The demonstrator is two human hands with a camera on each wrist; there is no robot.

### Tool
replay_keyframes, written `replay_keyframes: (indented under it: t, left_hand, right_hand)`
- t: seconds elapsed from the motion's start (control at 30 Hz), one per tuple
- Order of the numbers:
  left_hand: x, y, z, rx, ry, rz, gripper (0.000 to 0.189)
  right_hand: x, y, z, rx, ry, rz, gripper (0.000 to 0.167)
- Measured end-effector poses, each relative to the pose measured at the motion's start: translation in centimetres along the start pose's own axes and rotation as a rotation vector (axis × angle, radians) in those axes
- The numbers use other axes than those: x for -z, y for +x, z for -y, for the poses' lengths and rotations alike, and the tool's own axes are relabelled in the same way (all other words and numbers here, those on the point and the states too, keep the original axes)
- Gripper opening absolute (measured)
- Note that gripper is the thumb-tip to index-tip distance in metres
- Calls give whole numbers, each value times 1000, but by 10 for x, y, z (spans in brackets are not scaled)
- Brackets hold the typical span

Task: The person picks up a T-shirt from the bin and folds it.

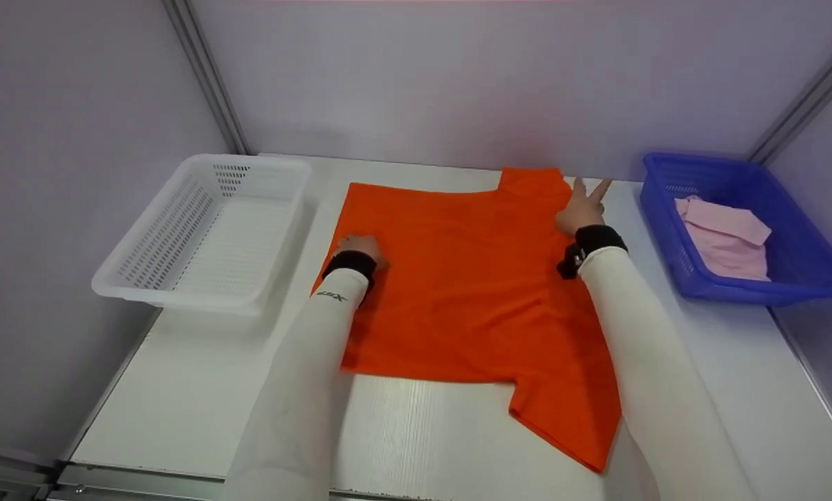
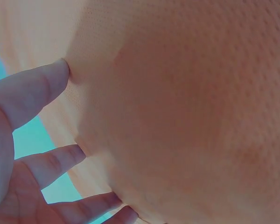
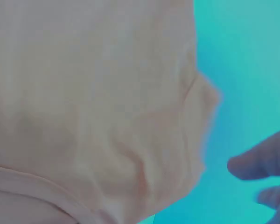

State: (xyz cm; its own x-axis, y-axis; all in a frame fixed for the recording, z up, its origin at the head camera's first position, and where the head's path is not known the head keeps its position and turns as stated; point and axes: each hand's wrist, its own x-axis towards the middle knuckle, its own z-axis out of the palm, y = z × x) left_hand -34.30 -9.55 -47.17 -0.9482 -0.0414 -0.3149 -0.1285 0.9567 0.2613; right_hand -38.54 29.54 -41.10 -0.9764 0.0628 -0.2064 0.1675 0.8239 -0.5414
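Note:
An orange T-shirt (image 1: 451, 278) lies spread on the white table, its hem toward the left and one sleeve (image 1: 569, 417) pointing toward the front edge. The other sleeve (image 1: 533, 181) reaches to the back. My left hand (image 1: 362, 249) is on the shirt near the hem; in the left wrist view its fingers (image 2: 60, 163) are spread with the tips pressing into the fabric. At the shirt's back right corner, my right hand (image 1: 583, 209) has its fingers extended and apart. In the right wrist view, those fingers (image 3: 266, 156) hover beside the sleeve, apart from the cloth.
On the left stands a white plastic basket (image 1: 284, 229) with slotted walls. A blue basket (image 1: 673, 243) at the right holds folded pink cloth (image 1: 729, 236). Panels (image 1: 416, 83) enclose the table (image 1: 416, 431) at the back and sides.

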Motion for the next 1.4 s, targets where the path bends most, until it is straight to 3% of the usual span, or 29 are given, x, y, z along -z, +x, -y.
replay_keyframes:
  t: [0.17, 0.3, 0.37, 0.5, 0.7, 0.87, 1.0, 1.1, 1.23, 1.3, 1.4]
  left_hand:
    - [1, 3, 0, 14, -15, 0, 64]
    - [-2, 4, 0, 64, -53, -33, 75]
    - [-3, 3, 0, 71, -55, -56, 76]
    - [0, 0, 3, 34, -24, -55, 61]
    - [7, 5, 9, 27, -36, -17, 56]
    - [6, 13, 10, 24, -63, 7, 62]
    - [4, 15, 12, -2, -67, -14, 64]
    - [-2, 7, 13, -90, -50, -89, 61]
    - [-16, -25, 13, -328, -55, -184, 48]
    - [-22, -49, 14, -449, -59, -180, 38]
    - [-29, -83, 22, -574, -38, -101, 30]
  right_hand:
    - [-25, -16, -8, 94, -257, 105, 59]
    - [-46, -29, -16, 132, -316, 157, 24]
    - [-52, -33, -19, 121, -329, 187, 16]
    - [-56, -34, -24, 107, -349, 223, 26]
    - [-58, -26, -26, 120, -347, 167, 15]
    - [-60, -21, -29, 164, -404, 157, 45]
    - [-57, -22, -37, 185, -366, 181, 58]
    - [-54, -30, -46, 237, -315, 151, 58]
    - [-54, -61, -57, 385, -243, 94, 42]
    - [-56, -84, -61, 455, -217, 94, 30]
    - [-58, -121, -65, 507, -220, 143, 13]
